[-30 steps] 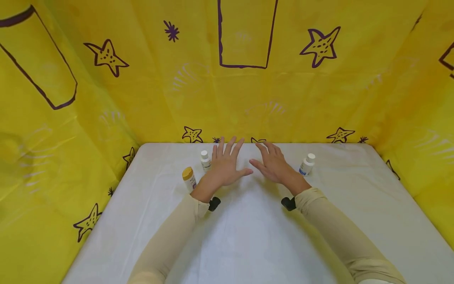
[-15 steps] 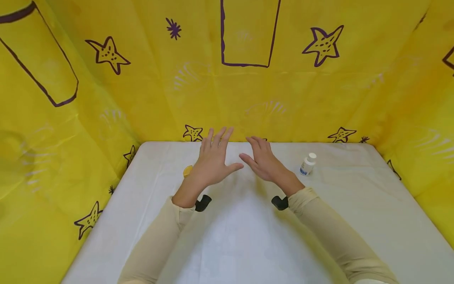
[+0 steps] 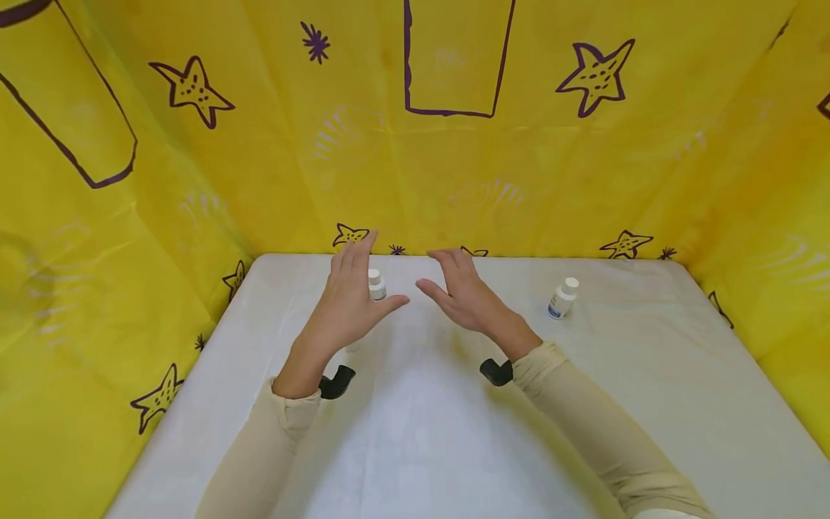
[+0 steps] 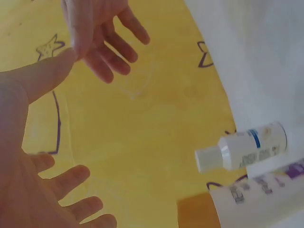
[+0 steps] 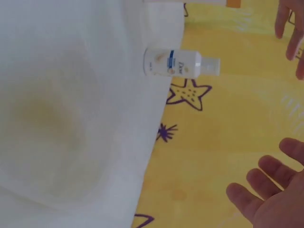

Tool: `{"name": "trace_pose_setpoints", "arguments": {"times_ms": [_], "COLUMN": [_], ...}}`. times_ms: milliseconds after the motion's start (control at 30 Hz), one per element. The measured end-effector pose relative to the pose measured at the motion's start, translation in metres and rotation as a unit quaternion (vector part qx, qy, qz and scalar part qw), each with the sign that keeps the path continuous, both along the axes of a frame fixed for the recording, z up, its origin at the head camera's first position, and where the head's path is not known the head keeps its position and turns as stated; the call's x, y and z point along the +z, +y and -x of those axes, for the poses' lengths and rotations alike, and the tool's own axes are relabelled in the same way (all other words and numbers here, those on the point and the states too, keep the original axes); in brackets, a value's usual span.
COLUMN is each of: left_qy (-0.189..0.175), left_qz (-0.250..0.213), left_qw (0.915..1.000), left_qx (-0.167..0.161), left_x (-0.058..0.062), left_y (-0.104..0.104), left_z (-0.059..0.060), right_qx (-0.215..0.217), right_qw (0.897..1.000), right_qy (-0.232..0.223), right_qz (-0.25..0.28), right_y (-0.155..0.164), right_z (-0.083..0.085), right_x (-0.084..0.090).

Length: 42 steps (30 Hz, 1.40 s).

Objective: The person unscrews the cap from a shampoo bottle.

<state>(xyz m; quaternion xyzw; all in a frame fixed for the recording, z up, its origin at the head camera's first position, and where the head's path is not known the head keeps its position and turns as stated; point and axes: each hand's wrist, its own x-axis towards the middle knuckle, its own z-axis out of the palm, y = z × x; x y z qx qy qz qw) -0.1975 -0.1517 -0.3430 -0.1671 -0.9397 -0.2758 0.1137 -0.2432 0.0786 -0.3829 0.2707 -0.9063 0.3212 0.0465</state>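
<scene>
My left hand (image 3: 344,310) is held above the left side of the white table, fingers straight and thumb spread. Just past it stands a small white bottle (image 3: 377,285), partly covered by the hand. A larger white bottle with an orange cap (image 4: 199,211) shows in the left wrist view; in the head view the left hand mostly hides it. My right hand (image 3: 470,299) hovers near the middle, its fingers extended toward the left one. The hands are apart and neither touches anything. To the right stands another small white bottle (image 3: 563,298) with a blue label.
The white-covered table (image 3: 441,447) ends at a yellow cloth backdrop (image 3: 454,158) with purple starfish drawings, which also rises at both sides. A black wrist mount (image 3: 338,382) sits under the left wrist, and another black mount (image 3: 496,372) under the right.
Both hands have moved left, the left one farther, with its palm turning inward. It now covers the orange-capped bottle, while the small white bottle behind shows again. The bottles stay in place.
</scene>
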Motion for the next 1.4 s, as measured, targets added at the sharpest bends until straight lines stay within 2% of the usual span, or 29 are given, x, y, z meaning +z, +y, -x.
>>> {"name": "trace_pose_setpoints", "arguments": {"times_ms": [200,467,900,1100,1400], "left_qy": [-0.018,-0.081,-0.163,-0.192,-0.226], "left_qz": [-0.046,-0.071,-0.119,-0.121,-0.091], "left_qw": [0.9987,0.9936,0.9794,0.9738,0.9698], "left_qx": [0.015,0.037,0.016,0.016,0.014], "left_x": [-0.001,-0.013,-0.036,-0.041,-0.052], "left_y": [-0.017,-0.033,-0.052,-0.06,-0.066], "left_z": [-0.004,-0.006,-0.006,-0.005,-0.003], "right_qx": [0.015,0.046,0.103,0.11,0.128], "right_qw": [1.0,0.998,0.991,0.991,0.989], "right_qy": [0.01,0.035,0.068,0.057,0.064], "right_qz": [-0.003,0.017,0.055,0.047,0.029], "right_y": [-0.014,-0.036,-0.063,-0.073,-0.089], "right_z": [-0.004,-0.012,-0.022,-0.022,-0.023], "right_x": [0.008,0.01,0.015,0.012,0.0]}}
